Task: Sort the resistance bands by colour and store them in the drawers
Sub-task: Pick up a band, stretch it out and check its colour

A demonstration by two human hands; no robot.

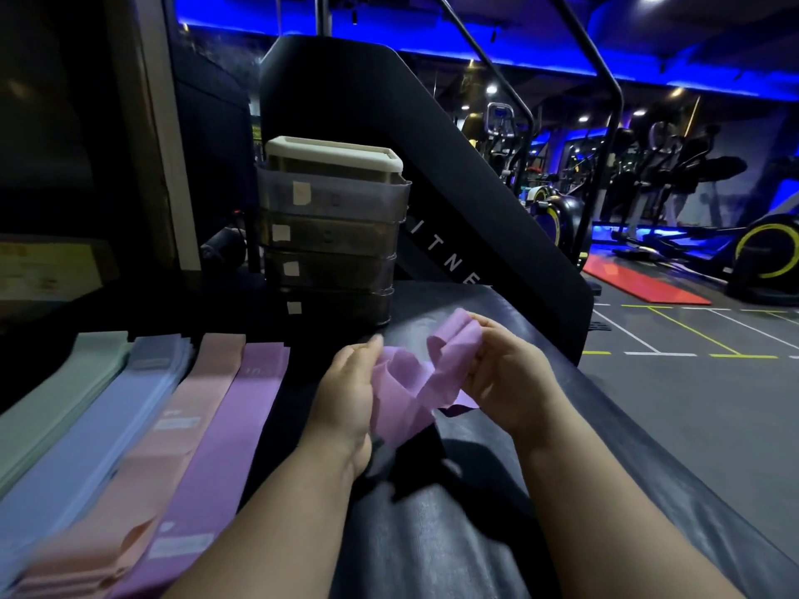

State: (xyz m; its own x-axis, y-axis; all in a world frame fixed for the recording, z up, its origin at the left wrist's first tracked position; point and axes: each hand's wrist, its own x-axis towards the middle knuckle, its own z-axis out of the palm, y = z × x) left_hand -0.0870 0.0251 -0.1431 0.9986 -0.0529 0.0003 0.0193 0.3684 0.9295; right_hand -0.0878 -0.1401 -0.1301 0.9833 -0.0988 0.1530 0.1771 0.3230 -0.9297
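Far left of the tabletop: four flat stacks of bands side by side, long edges touching or nearly so. These are green bands, blue bands, pink bands and purple bands. White labels on the pink and purple stacks are too blurred to read.

Behind them, further back on the tabletop: drawer unit, smoky translucent, four drawers under a cream top. A small pale sticker sits at the left of each front, with no legible writing. The top drawer stands slightly forward of the three below.

Left hand: fingers curled round one end of a loose purple band, held above the tabletop in front of the unit.

The band is thin, crumpled and twisted into folds between the hands, and the same lilac as the fourth stack.

Right hand: fingers and thumb pinch the band's other, raised end.

Behind the hands, a black machine panel shows white letters "ITNE", the rest cut off.
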